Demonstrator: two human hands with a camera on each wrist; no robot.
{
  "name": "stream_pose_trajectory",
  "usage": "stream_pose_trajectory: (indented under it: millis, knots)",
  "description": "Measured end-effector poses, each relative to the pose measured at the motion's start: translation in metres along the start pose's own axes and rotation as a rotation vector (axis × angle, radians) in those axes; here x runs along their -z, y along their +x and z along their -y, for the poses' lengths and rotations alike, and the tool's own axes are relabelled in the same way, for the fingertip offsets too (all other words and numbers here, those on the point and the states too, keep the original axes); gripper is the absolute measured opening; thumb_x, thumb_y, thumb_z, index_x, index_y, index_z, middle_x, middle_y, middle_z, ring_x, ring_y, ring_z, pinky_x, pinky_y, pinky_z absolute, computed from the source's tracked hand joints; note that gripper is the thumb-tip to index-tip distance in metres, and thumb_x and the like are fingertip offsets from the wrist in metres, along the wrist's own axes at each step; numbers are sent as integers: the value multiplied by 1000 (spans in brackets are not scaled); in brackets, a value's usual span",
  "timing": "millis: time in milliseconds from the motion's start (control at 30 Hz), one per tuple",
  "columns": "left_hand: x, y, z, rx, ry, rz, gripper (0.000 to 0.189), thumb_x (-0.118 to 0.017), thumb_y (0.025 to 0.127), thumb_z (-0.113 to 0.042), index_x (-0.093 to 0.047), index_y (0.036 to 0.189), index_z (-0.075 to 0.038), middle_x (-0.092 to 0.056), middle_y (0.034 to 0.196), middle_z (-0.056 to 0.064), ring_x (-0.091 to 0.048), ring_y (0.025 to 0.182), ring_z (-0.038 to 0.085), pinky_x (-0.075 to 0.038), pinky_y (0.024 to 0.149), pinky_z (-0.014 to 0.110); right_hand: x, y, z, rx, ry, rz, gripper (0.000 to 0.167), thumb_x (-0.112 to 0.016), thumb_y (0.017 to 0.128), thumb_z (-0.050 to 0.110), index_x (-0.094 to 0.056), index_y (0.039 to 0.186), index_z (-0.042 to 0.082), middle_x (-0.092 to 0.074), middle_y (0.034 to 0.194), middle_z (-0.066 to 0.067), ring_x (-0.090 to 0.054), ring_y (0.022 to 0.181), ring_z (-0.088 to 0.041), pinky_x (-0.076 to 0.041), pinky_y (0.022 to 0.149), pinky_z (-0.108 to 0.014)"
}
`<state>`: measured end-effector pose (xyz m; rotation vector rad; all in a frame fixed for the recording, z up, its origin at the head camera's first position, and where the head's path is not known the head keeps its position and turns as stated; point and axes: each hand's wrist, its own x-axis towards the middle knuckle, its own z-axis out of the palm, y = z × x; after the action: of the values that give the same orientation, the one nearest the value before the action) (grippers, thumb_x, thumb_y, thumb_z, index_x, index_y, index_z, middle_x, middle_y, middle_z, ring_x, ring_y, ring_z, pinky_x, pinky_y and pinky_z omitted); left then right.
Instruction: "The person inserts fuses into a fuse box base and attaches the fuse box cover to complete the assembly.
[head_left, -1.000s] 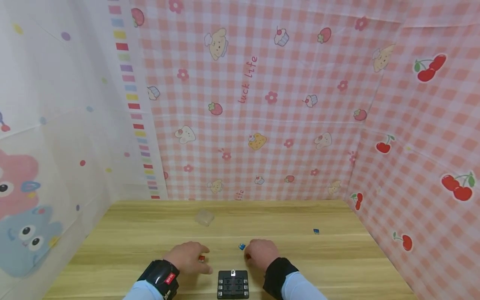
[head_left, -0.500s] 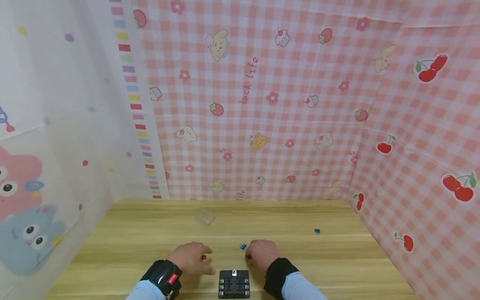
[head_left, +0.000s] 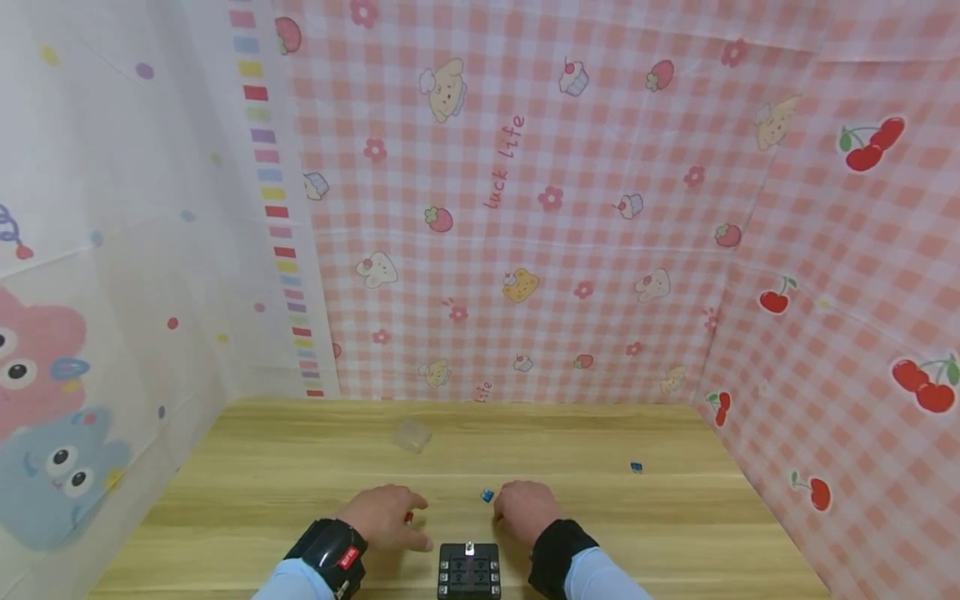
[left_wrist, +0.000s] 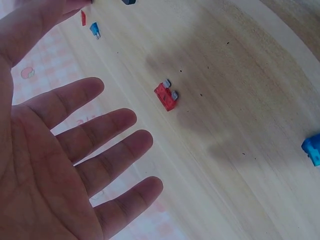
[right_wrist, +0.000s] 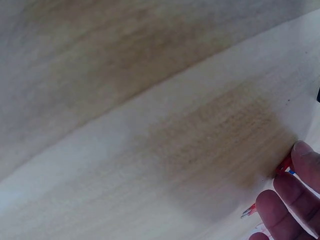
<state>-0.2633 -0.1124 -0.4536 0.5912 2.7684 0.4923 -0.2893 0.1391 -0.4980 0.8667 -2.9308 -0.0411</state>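
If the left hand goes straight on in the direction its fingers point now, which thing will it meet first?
Probably the red fuse lying on the table just ahead of the left hand. Height is unclear, so the fingers might pass above it.

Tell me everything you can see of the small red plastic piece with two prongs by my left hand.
The small red plastic-looking piece has a roughly rectangular body with two short grey prongs, metal by their look, along one long side. It lies flat on the pale wood-grain table, beside the bare left hand, which does not touch it in the left wrist view.
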Motion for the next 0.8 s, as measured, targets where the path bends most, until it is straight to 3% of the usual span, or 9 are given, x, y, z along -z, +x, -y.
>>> stream_pose_trajectory:
  millis: [533, 733, 800]
  knots:
    - [-3, -1, 2, 1, 7, 11, 57, -80, 79, -44, -68, 121, -7, -68, 108, 8, -62, 100, 28, -47, 90, 53, 0, 3, 5, -32, -26, -22, 14, -77, 82, 19, -71, 69, 17, -59, 63, 7, -49, 56, -10, -42, 55, -28]
    - [-2, -1, 2, -17, 18, 10, 56, -79, 80, -44, -68, 121, -7, -68, 106, 8, -62, 98, 27, -48, 89, 51, 2, 2, 0, 55, 13, -29, 3, -78, 81, 17, -76, 79, 18, -58, 71, 8, -51, 61, -6, -44, 58, -25]
    - [-1, -1, 1, -22, 20, 11, 57, -79, 80, -44, -68, 122, -7, -68, 104, 7, -62, 96, 25, -48, 88, 50, 2, 2, -2, 88, 20, -18, 7, -79, 80, 13, -78, 84, 19, -61, 75, 9, -55, 66, -5, -47, 61, -25]
